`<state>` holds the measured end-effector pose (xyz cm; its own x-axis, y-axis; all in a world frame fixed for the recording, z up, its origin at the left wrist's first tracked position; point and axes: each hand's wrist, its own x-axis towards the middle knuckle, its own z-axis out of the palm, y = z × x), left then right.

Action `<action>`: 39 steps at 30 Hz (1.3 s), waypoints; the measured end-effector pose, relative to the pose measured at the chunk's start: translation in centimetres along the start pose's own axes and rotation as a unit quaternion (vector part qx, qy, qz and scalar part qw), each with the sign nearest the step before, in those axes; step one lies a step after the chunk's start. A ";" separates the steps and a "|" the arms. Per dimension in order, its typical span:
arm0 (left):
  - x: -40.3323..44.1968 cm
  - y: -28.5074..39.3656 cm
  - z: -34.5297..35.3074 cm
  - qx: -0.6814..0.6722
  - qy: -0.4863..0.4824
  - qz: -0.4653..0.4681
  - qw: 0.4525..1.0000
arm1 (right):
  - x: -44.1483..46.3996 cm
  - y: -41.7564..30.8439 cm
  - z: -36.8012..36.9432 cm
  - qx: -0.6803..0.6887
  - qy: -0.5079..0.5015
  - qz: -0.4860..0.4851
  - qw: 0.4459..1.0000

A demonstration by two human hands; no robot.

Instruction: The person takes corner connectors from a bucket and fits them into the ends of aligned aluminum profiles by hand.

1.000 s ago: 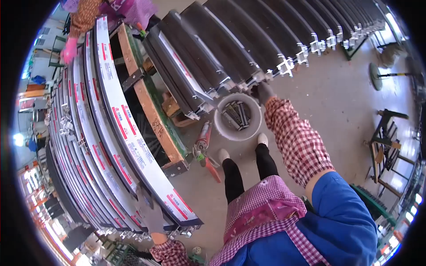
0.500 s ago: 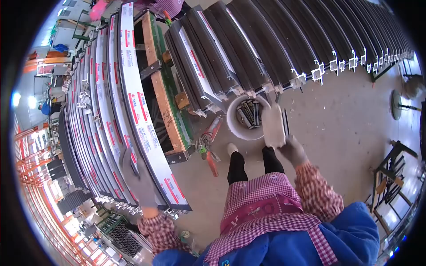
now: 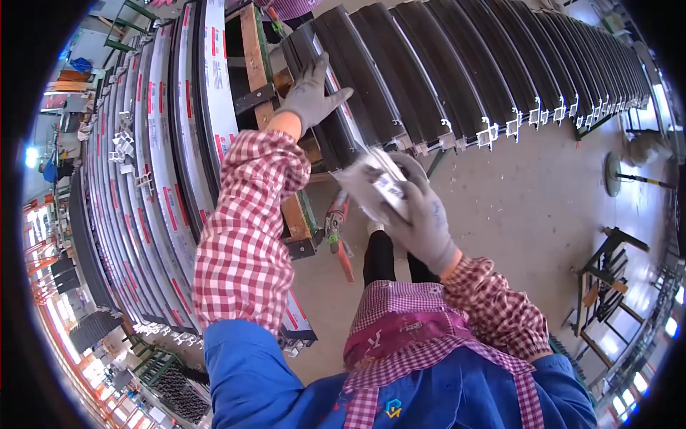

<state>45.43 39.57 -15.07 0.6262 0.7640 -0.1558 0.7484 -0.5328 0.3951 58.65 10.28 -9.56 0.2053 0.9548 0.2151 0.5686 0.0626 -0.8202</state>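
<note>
My left hand (image 3: 311,100), in a grey glove, lies with fingers spread on the near end of a dark metal profile (image 3: 341,121) that has a white and red film strip. My right hand (image 3: 427,218), gloved too, is closed around a pale, silvery rectangular block (image 3: 379,184). Motion blurs the block, so its exact kind cannot be made out. It is held close to the profile's cut end, and I cannot tell whether they touch. The bucket on the floor is mostly hidden behind my right hand.
More dark profiles (image 3: 493,68) lie side by side to the right. Film-covered profiles (image 3: 168,193) are stacked at left. A wooden beam (image 3: 256,53) runs between the stacks. A red-handled tool (image 3: 339,236) hangs below. A black metal stand (image 3: 607,286) is at right.
My left hand has moved from the film-covered stack up and right onto the dark profile. My right hand has brought the pale block up and left from beside the bucket to the profile's end.
</note>
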 end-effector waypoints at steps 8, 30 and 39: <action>1.3 -0.9 -2.5 -0.008 -0.156 -0.004 0.988 | -0.4 1.2 5.9 -0.256 -0.165 -0.009 0.952; 2.5 -1.6 -3.6 0.018 -0.202 0.029 0.979 | 1.0 0.2 8.3 -0.242 -0.033 -0.015 0.970; 1.3 0.8 -5.1 0.022 -0.142 -0.002 0.990 | -1.9 2.2 1.1 -0.066 0.092 0.155 0.981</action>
<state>45.70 41.99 -10.38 0.6552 0.6356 -0.4082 0.7554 -0.5508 0.3550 58.62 8.95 -12.40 0.5186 0.8523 0.0675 0.5514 -0.2730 -0.7883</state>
